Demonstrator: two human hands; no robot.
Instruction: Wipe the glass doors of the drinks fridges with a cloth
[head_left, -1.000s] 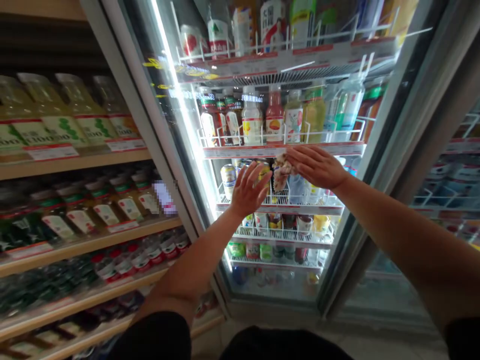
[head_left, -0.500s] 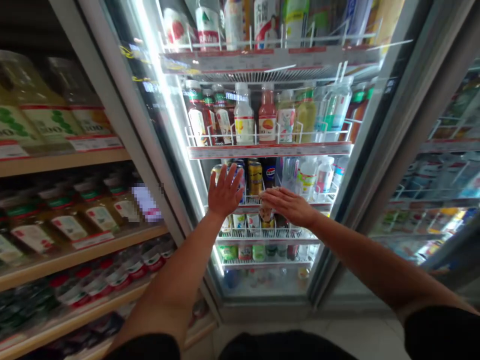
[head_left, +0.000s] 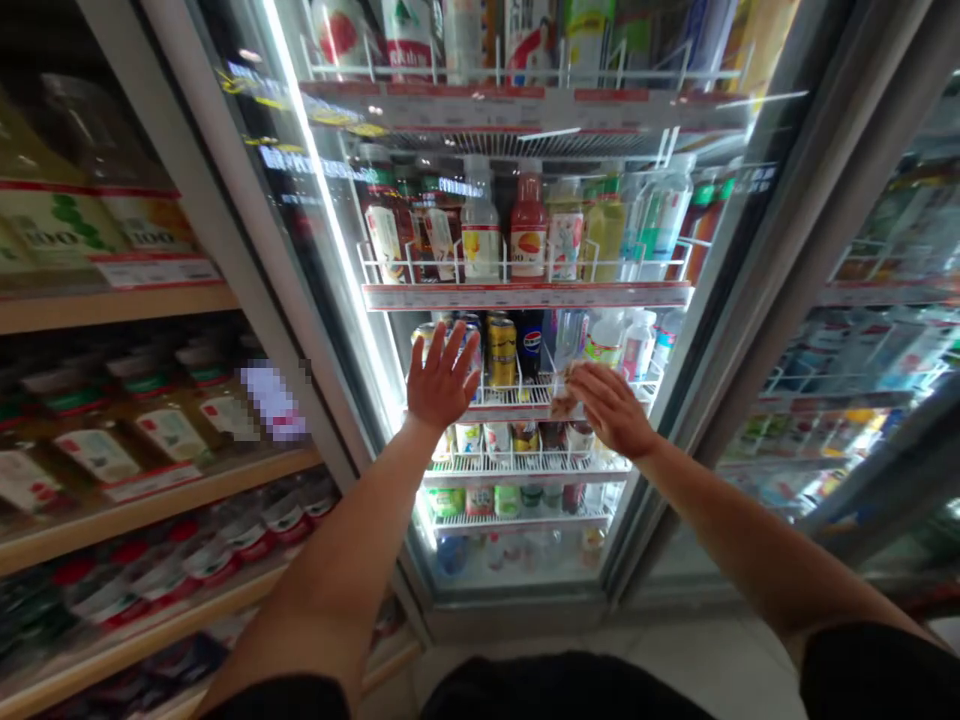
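In front of me is the glass door [head_left: 517, 577] of a lit drinks fridge, with reflections across its pane. My left hand [head_left: 441, 385] is raised with fingers spread, palm toward the glass, in front of the canned drinks. Whether it presses on the pane I cannot tell. My right hand [head_left: 616, 412] is closed around a crumpled brownish cloth [head_left: 567, 392], which appears to lie against the glass. Behind the pane, between the two hands, stand a gold can [head_left: 502, 352] and a dark blue Pepsi bottle [head_left: 531, 340].
Wooden shelves [head_left: 172, 472] with juice bottles [head_left: 161, 415] run along the left. Another fridge door [head_left: 847, 330] stands at the right, beyond a metal frame [head_left: 739, 330]. Rows of bottles [head_left: 481, 235] fill the fridge's wire shelves. Pale floor [head_left: 675, 640] shows below.
My right hand has moved right across the glass with the cloth, its fingers more bunched now. My left hand stays spread in nearly the same place. The view has shifted slightly.
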